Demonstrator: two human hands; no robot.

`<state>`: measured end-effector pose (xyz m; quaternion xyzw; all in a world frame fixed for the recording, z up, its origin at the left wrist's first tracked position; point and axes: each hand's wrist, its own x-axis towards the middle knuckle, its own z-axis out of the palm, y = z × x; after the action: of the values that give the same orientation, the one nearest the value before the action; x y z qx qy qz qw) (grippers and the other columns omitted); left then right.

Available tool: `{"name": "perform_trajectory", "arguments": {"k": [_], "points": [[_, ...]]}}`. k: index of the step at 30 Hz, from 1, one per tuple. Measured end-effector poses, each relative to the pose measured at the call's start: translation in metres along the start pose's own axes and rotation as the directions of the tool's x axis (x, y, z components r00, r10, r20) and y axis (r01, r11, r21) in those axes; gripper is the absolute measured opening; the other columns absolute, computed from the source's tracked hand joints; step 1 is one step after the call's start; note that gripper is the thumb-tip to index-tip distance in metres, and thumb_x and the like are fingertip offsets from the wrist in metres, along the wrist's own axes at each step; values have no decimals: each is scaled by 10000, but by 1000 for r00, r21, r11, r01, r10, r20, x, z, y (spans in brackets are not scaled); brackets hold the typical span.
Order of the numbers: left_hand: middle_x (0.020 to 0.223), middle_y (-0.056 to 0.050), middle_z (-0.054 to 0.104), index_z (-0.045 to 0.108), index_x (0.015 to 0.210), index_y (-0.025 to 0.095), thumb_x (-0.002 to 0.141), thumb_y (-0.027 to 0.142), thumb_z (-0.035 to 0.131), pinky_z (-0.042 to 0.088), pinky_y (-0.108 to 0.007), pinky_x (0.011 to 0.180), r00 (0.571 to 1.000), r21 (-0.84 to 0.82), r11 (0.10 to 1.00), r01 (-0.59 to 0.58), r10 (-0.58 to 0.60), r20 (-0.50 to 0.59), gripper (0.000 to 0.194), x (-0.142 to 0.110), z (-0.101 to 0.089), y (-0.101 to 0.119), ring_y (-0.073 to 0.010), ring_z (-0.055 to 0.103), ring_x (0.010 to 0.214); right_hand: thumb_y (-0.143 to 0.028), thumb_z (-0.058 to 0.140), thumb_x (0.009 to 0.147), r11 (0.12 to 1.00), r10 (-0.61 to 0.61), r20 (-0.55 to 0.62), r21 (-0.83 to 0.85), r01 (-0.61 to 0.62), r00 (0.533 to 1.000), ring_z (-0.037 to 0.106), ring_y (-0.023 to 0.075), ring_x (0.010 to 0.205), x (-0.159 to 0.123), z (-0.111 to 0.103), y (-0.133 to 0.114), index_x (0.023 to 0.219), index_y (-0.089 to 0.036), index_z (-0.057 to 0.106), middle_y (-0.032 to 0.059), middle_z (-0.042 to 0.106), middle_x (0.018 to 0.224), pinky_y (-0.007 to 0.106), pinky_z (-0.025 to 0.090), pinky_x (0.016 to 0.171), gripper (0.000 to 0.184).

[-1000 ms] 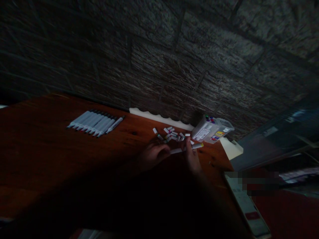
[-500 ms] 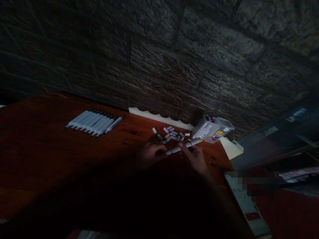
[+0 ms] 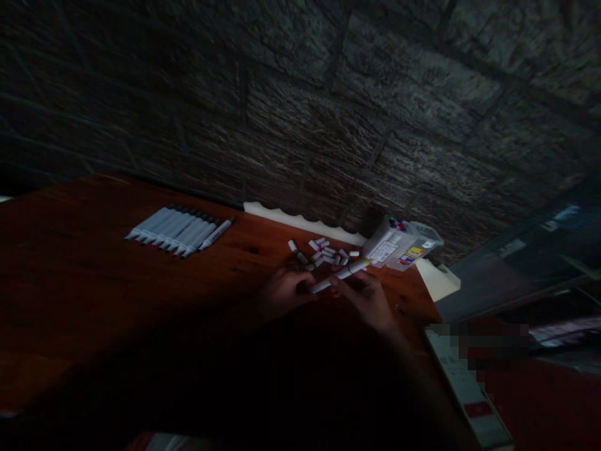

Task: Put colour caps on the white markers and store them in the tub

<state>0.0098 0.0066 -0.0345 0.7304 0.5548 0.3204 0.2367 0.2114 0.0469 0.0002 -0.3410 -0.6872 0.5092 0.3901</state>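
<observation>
On the left of the desk (image 3: 225, 275), a row of capless markers (image 3: 173, 232); then the left hand (image 3: 285, 289), pinching the lower end of a yellow-ended marker (image 3: 339, 275); loose caps (image 3: 323, 252) just behind; the right hand (image 3: 369, 297) pinching its middle; clear containers (image 3: 399, 247) beyond, at right.

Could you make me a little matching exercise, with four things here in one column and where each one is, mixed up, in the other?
1. marker with the yellow end
2. row of markers
3. short white pieces
4. clear plastic container

A. standing near the wall, to the right
B. scattered just beyond the hands
C. held in the left hand and right hand
D. lying side by side, to the left

Pairs: 1-C, 2-D, 3-B, 4-A
</observation>
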Motion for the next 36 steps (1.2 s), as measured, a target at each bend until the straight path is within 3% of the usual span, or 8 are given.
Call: {"name": "perform_trajectory", "arguments": {"k": [8, 18, 23, 27, 33, 36], "points": [[824, -14, 680, 648, 804, 201, 745, 416, 716, 423, -344, 724, 999, 63, 997, 40, -39, -24, 233, 1, 1, 6, -229, 611, 824, -373, 724, 774, 960, -85, -58, -274, 66, 995, 640, 182, 707, -3, 1, 9, 794, -191, 677, 27, 702, 758, 302, 514, 674, 189], [808, -4, 675, 615, 776, 209, 749, 380, 721, 447, -346, 703, 997, 94, 994, -57, 62, -50, 203, -1, 6, 8, -221, 622, 801, -363, 674, 821, 921, -146, -62, -372, 113, 987, 652, 206, 728, -7, 11, 5, 874, -203, 667, 48, 709, 820, 333, 512, 695, 168], [885, 10, 710, 657, 860, 212, 756, 387, 725, 458, -326, 746, 994, 34, 993, -109, 109, 8, 215, -1, -2, 6, -213, 634, 860, -304, 645, 846, 912, -221, -31, -362, 195, 975, 655, 202, 842, -6, 5, 6, 1004, -222, 631, 56, 690, 976, 325, 513, 763, 179], [873, 6, 723, 672, 860, 216, 803, 360, 681, 452, -334, 769, 998, 34, 998, -62, 62, 4, 155, 0, -5, 1, -208, 642, 861, -308, 639, 842, 915, -239, -86, -352, 195, 967, 631, 209, 909, -3, -3, 9, 974, -225, 626, 58, 668, 995, 334, 491, 821, 157], [870, 0, 731, 678, 849, 210, 839, 334, 643, 448, -319, 780, 997, 53, 996, -72, 73, -18, 130, 2, -3, -2, -189, 651, 841, -374, 599, 857, 994, -62, -135, -101, 49, 989, 636, 191, 816, 0, 2, 4, 906, -221, 576, 27, 667, 837, 315, 494, 771, 162], [868, -1, 734, 678, 839, 212, 835, 336, 648, 451, -313, 768, 996, 69, 994, -86, 88, -28, 127, 2, -3, -2, -191, 653, 845, -378, 578, 856, 999, -29, -134, -32, 25, 991, 597, 167, 735, -1, 5, 4, 900, -228, 571, 6, 622, 777, 285, 477, 687, 157]]}}
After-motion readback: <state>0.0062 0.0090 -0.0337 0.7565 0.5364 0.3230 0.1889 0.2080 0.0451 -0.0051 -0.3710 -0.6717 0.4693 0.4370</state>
